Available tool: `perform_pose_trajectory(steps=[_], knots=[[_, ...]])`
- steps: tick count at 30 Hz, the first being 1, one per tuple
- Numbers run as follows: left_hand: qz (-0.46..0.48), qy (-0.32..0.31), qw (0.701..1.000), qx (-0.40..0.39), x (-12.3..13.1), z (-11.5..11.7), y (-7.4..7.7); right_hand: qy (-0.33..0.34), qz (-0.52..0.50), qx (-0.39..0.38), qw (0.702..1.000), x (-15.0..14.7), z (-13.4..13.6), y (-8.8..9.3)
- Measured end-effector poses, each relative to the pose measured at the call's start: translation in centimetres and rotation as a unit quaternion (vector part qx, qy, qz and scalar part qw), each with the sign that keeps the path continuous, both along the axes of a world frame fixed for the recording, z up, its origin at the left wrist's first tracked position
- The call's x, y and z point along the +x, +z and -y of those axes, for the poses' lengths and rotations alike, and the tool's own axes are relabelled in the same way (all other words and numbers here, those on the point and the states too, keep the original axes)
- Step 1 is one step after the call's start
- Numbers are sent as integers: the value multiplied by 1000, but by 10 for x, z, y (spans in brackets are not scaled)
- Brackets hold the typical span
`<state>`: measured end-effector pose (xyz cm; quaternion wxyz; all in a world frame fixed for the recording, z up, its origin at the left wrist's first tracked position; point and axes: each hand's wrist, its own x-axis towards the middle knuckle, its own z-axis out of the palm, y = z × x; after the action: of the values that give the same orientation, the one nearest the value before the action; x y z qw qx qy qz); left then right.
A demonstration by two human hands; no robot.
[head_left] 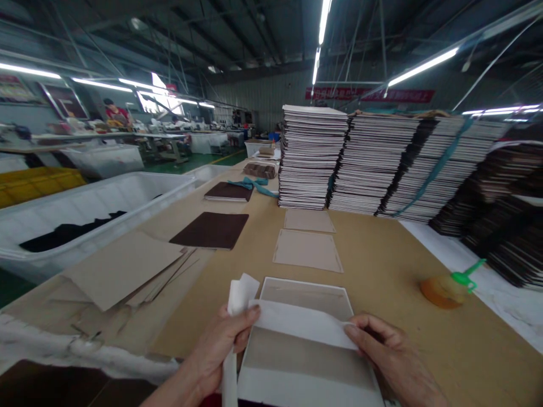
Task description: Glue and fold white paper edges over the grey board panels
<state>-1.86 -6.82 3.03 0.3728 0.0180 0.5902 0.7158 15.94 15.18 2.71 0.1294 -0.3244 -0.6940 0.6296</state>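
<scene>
A flat grey-brown board with white edges [305,297] lies on the brown table [382,265] right in front of me. A white paper strip [301,322] stretches across it. My left hand [216,350] pinches the strip's left end, where loose white paper curls up and hangs down. My right hand [390,356] pinches the strip's right end with thumb and fingers. Both hands rest at the board's sides.
Two more tan boards [307,249] lie beyond. Tall stacks of flat dark-and-white sheets [360,164] fill the back and right. An orange glue bottle with green cap [449,285] lies at right. Dark brown covers [212,229], cardboard sheets [123,268] and a white bin [85,203] sit left.
</scene>
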Motion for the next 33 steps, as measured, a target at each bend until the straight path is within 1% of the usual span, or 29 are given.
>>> perform_pose_trajectory(steps=[4,8,13,16,21,24,26,29,33], knots=[[-42,-26,998,-35,-14,-10,4,7,21,44,999,-8,-7,3],[-67,-47,994,-66,-23,-22,5,21,38,102,994,-18,-22,5],[-113,-27,986,-121,-34,-38,4,42,41,154,986,-36,-42,6],[-150,-8,975,-167,-40,-48,3,48,36,171,983,-45,-48,2],[-228,32,943,-241,-44,-56,1,-3,12,170,985,-52,-50,-17],[-261,40,928,-262,-44,-58,-3,-18,-7,156,988,-51,-49,-29],[-279,40,920,-272,-44,-59,-6,-25,0,151,988,-49,-48,-34],[-292,42,912,-285,-44,-61,-12,-43,29,148,988,-47,-44,-36],[-291,40,911,-290,-45,-63,-20,-79,35,149,985,-47,-39,-32]])
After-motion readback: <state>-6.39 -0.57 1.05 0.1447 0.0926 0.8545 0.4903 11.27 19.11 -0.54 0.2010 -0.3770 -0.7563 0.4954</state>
